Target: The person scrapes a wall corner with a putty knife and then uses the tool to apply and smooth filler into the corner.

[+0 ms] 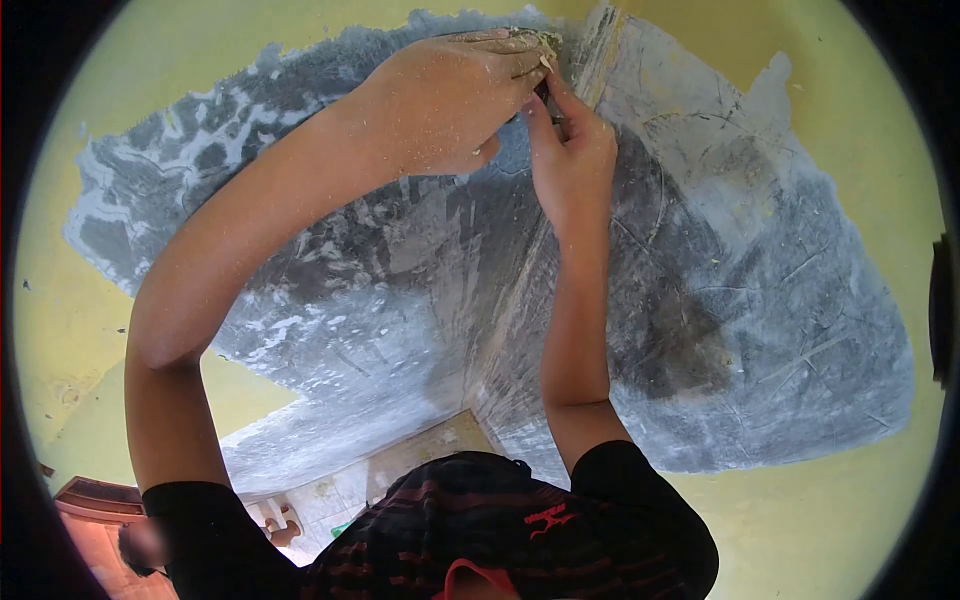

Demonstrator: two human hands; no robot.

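Scraping paint off the wall is where I am, right at the inside corner [590, 70] where the two walls meet. Both my hands are raised to the same spot near the top of the bare patch. My left hand [450, 100] is curled closed around a scraper [535, 40], of which only a sliver shows above my fingers, crusted with flakes. My right hand [570, 150] is pinched narrow just below it, fingertips up against the tool's edge; whether it grips the blade or only steadies it I cannot tell. Grey stripped plaster [420, 260] spreads out on both sides of the corner, ringed by yellow paint [830, 120] not yet taken off. Dust speckles my left forearm. Judging from this, the corner seam is the stubborn part: the next stroke wants firm pressure, the blade kept flat to the wall, and my right fingers clear of its edge.
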